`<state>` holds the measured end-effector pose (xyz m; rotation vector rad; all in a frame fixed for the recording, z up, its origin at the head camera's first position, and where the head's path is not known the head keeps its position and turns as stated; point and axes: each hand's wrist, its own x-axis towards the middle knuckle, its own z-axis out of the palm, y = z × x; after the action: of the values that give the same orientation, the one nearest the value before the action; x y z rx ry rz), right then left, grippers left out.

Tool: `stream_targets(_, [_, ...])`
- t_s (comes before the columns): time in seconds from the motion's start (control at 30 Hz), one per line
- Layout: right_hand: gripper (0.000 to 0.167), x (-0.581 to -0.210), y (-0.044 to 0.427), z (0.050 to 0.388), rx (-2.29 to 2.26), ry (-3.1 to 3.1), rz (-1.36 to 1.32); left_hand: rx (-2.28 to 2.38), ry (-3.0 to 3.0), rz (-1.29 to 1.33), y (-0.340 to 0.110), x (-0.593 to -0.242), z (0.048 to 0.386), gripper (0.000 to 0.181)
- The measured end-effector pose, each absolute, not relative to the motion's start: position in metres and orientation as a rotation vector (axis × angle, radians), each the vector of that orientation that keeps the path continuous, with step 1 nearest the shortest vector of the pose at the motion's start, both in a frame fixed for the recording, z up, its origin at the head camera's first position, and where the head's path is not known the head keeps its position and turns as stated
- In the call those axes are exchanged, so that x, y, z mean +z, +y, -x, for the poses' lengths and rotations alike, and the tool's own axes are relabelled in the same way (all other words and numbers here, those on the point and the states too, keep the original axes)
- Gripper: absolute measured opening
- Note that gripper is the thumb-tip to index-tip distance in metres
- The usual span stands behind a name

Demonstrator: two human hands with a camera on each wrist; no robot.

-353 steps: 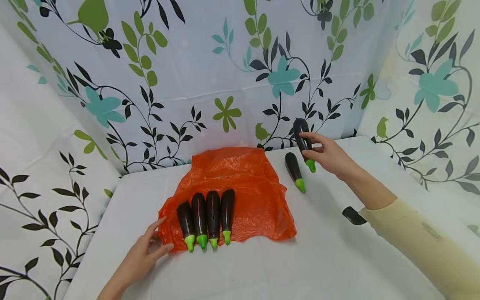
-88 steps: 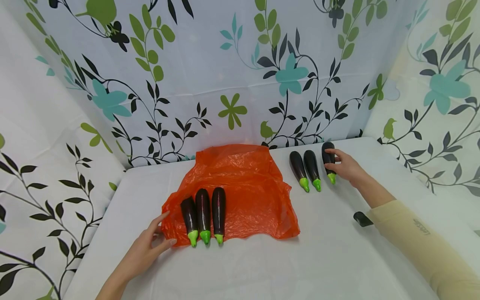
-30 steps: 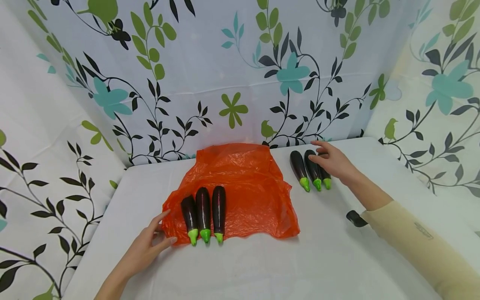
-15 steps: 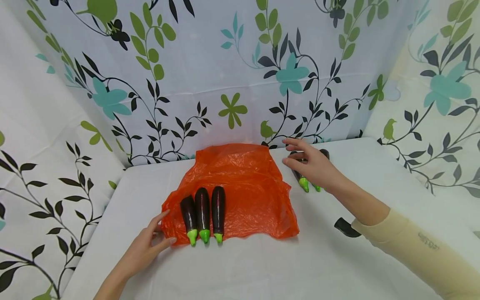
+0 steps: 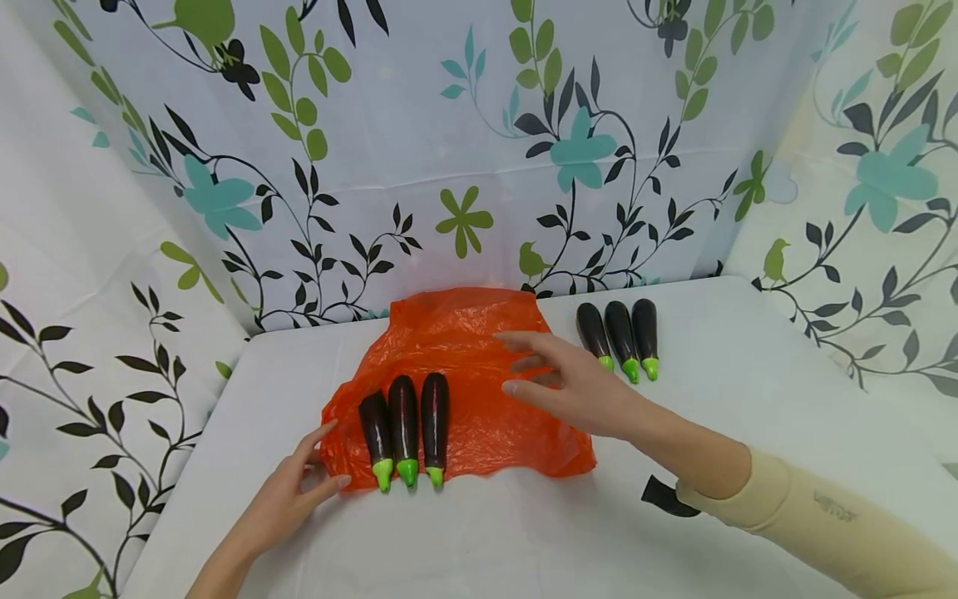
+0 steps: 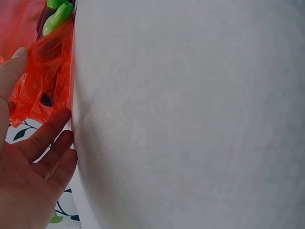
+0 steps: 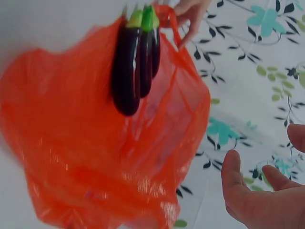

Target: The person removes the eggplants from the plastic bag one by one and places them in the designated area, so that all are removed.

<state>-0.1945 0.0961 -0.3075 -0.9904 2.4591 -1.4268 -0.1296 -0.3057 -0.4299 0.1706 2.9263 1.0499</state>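
Here's the right grip (image 5: 580, 384), hanging above the right-hand part of the red plastic bag (image 5: 479, 437), fingers apart, thumb well clear of the fingertips, and nothing in it! Plenty of space inside that hand, palm turned towards the bag.

Just to its left, three eggplants (image 5: 404, 420) lie side by side on the bag, dark and shiny, bright green stems aimed back at the person and reaching the bag's near edge. The right grip isn't touching any of them.

Look over at the left grip (image 5: 292, 491): it's down at the bag's left edge, thumb and fingers parted, fingertips against the plastic but not curled round it. The closest eggplant of the three lies just to its right, near the thumb but apart from it.

And beyond the right grip, off to its right, there's a second trio of eggplants (image 5: 621, 333)! They're in a neat row straight on the white surface (image 5: 449, 541), off the bag, stems pointing the same way, the nearest one's stem partly hidden behind the hand.

A pale yellow sleeve (image 5: 823, 520) runs back from the right grip, and past both grips a leafy printed curtain (image 5: 501, 208) hangs behind the surface.
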Motion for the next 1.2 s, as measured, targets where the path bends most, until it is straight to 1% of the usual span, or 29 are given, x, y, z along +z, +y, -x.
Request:
stream_targets(0.13, [0.057, -0.315, 0.084, 0.187, -1.397, 2.388, 1.037, 1.045, 2.929, -0.170, -0.306, -0.430, 0.129, 0.075])
stream_targets(0.43, [0.056, -0.339, 0.061, 0.184, -1.368, 2.302, 0.972, 1.054, 2.940, -0.200, -0.307, -0.430, 0.128, 0.073])
stream_targets(0.93, [0.056, -0.390, 0.029, 0.206, -1.228, 2.415, 0.844, 1.060, 2.952, -0.221, -0.306, -0.431, 0.130, 0.072])
stream_targets(1.2, [0.058, -0.406, 0.018, 0.209, -1.180, 2.428, 0.759, 1.049, 2.963, -0.223, -0.306, -0.432, 0.130, 0.073])
